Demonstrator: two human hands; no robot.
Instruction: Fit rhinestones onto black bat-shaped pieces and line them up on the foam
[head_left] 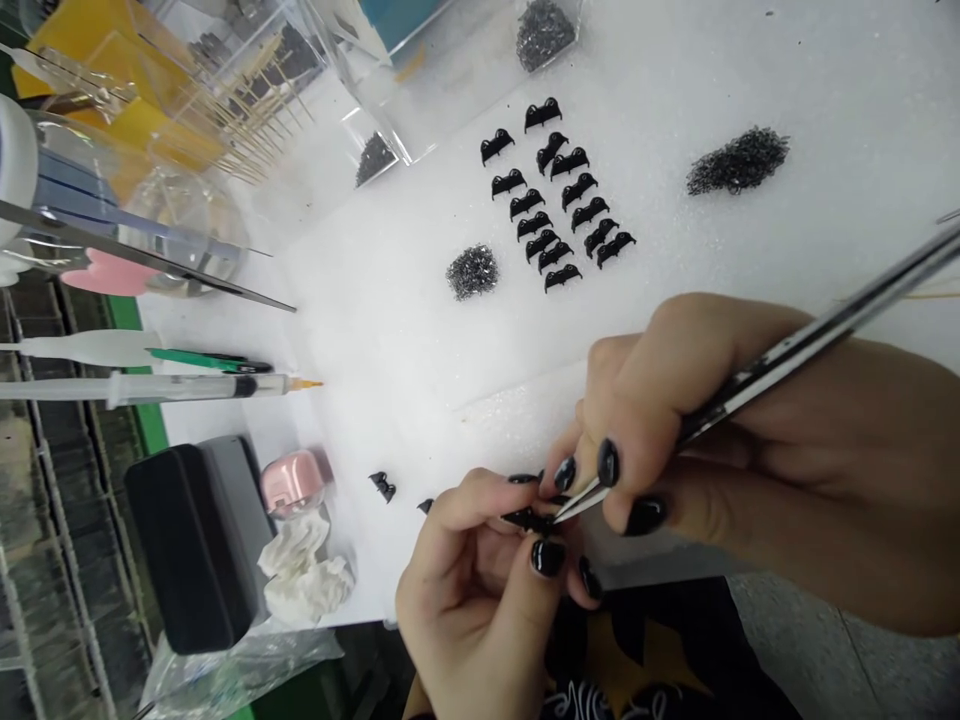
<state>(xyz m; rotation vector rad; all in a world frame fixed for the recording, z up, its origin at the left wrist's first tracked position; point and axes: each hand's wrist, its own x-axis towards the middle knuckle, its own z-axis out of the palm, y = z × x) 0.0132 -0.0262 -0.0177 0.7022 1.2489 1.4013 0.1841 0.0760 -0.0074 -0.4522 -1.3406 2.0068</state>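
Observation:
My left hand (pixel 472 600) pinches a small black bat-shaped piece (pixel 527 520) between thumb and fingertips, low in the view. From the right, my right hand (pixel 675 400) grips metal tweezers (pixel 862 295), whose tips touch or nearly touch the piece. Whether anything sits between the tips I cannot make out. Beyond my hands, several similar black pieces (pixel 577 187) lie in two slanting rows on the white tabletop (pixel 360 330). Another black piece (pixel 382 487) is left of my left hand, and one more is partly hidden behind its fingers.
Small dark bits form one pile (pixel 472 272) left of the rows and another pile (pixel 739 162) to their right. Along the left lie a syringe (pixel 187 388), a second pair of tweezers (pixel 225 282), a black case (pixel 187 545), a pink case (pixel 294 482) and crumpled tissue (pixel 304 575).

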